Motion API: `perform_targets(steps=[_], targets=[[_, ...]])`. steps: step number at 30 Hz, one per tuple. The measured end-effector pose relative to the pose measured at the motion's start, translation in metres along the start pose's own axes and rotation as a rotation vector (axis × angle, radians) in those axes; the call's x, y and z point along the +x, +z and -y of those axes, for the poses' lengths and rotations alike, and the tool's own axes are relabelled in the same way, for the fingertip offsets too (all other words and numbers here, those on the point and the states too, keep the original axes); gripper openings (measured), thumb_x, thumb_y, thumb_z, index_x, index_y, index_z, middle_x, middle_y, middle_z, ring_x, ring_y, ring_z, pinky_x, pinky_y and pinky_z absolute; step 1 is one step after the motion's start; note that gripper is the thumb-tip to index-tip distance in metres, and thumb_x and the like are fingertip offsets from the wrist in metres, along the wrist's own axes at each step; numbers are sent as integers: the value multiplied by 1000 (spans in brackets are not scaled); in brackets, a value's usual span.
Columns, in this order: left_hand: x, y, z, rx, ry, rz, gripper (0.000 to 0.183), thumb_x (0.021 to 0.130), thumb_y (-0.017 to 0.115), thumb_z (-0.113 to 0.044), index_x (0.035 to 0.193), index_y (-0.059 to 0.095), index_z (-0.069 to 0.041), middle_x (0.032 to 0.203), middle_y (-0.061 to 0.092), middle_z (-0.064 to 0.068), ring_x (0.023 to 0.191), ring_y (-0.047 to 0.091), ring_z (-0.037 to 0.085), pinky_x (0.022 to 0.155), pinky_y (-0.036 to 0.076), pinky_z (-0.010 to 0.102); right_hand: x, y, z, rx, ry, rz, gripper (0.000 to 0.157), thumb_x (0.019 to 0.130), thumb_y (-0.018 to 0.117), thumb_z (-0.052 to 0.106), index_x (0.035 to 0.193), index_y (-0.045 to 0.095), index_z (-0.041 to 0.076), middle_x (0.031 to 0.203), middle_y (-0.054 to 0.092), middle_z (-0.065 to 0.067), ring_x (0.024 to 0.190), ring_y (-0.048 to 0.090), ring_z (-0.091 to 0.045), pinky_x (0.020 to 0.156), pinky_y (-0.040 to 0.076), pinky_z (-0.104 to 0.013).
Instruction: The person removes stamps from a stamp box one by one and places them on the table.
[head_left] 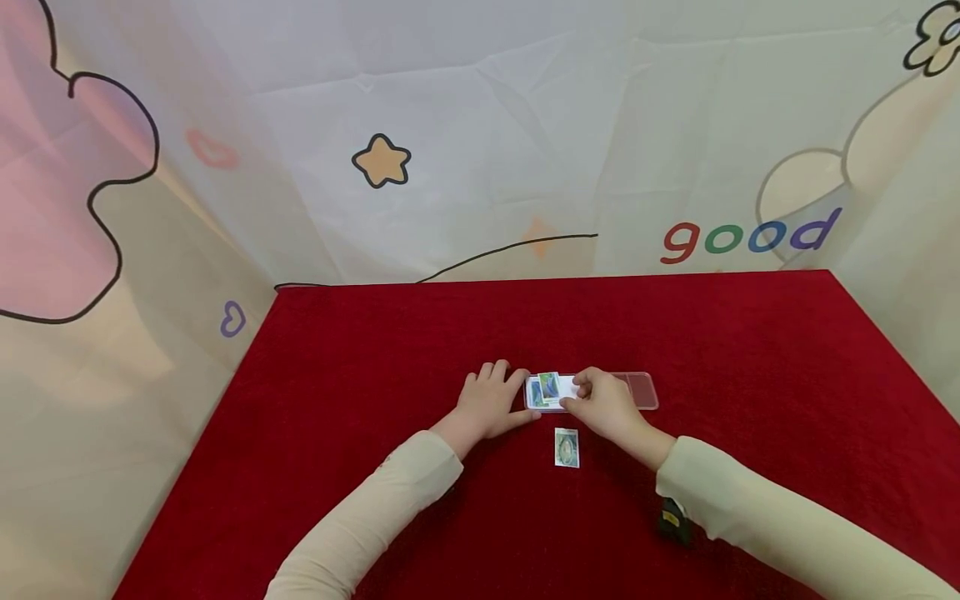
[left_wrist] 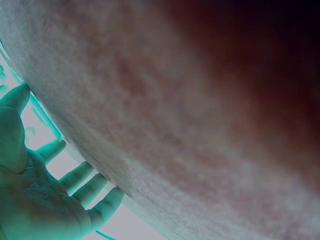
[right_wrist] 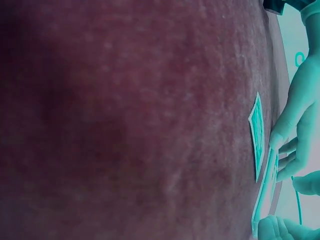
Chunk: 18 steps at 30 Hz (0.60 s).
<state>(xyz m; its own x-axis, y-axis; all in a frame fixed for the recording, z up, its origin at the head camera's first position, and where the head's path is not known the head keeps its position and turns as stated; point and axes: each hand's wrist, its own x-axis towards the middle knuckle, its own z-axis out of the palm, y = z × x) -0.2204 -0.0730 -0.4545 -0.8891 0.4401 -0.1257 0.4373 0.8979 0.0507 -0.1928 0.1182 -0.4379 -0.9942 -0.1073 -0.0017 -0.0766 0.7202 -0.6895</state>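
On the red cloth lies a flat, clear-edged case (head_left: 642, 391); its left part is white, and the cloth shows through its right end. Two small stamp-like pictures sit on the white part, the upper picture (head_left: 549, 387) tilted over the other (head_left: 535, 392). My left hand (head_left: 489, 403) spreads its fingers at the case's left end, thumb and forefinger at its edge. The right hand (head_left: 609, 407) is over the middle, its thumb and bent forefinger apart beside the tilted picture; I cannot tell whether they pinch anything. Nearer me lies a loose greenish stamp (head_left: 567, 448).
The red cloth (head_left: 420, 342) covers the whole table, backed by a printed curtain (head_left: 480, 167). Under the right cuff shows a dark device (head_left: 673, 522) with a yellow label. Both forearms reach in from the near edge.
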Motion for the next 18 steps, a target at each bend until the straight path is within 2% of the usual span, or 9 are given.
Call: perform_targets(steps=[5,18], targets=[[0,-1,-1,-6,-9,15,65,89,52,-61,140,41,-23,136,42,9,124,41,25,95,40,42,5,1,3,16,19,1,33,81,70,13,103,61,-10,86,63,-16,76,60,-24,69,50,-38],[0,-2,-1,3,-11,20,65,89,51,-61,141,40,-23,138,41,9,126,40,25,96,40,42,18,7,1,41,40,-1,30,82,70,12,100,62,-9,86,65,-17,74,60,-23,66,50,-35]])
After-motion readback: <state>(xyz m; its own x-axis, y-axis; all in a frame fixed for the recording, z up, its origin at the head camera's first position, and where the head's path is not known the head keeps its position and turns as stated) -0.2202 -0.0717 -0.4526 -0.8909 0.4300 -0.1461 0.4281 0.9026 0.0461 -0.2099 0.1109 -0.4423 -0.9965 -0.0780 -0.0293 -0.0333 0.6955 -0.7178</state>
